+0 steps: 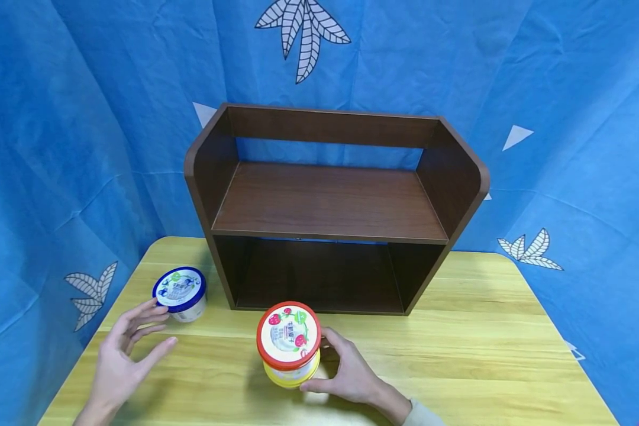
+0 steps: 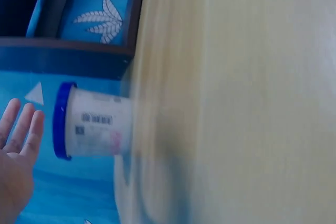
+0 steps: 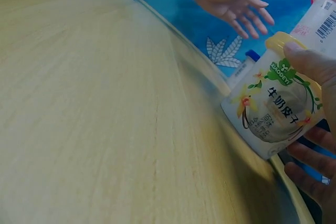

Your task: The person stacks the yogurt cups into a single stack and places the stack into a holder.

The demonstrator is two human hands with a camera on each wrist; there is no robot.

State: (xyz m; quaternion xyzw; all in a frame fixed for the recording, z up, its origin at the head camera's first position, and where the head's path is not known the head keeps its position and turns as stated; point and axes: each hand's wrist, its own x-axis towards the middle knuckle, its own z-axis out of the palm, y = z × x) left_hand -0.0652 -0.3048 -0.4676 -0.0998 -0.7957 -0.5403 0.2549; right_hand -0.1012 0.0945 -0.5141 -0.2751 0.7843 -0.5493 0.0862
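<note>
A red-lidded food cup [image 1: 289,332] with strawberries on its lid stands on top of a yellow-lidded cup [image 3: 278,95]. My right hand [image 1: 349,374] grips the yellow-lidded cup from the right side. Its thumb is at the yellow lid, and the other fingers are round the far side, partly hidden in the head view. At the left of the table stands a blue-lidded cup [image 1: 181,291], upright. Near it is my left hand [image 1: 123,361], fingers spread and holding nothing; in the left wrist view a gap shows between the fingertips and the blue lid [image 2: 64,120].
A dark brown two-level shelf [image 1: 330,198] stands at the back of the wooden table [image 1: 490,355], behind the cups. Blue cloth [image 1: 404,53] with leaf prints hangs behind and at both sides. The blue-lidded cup is close to the shelf's left side.
</note>
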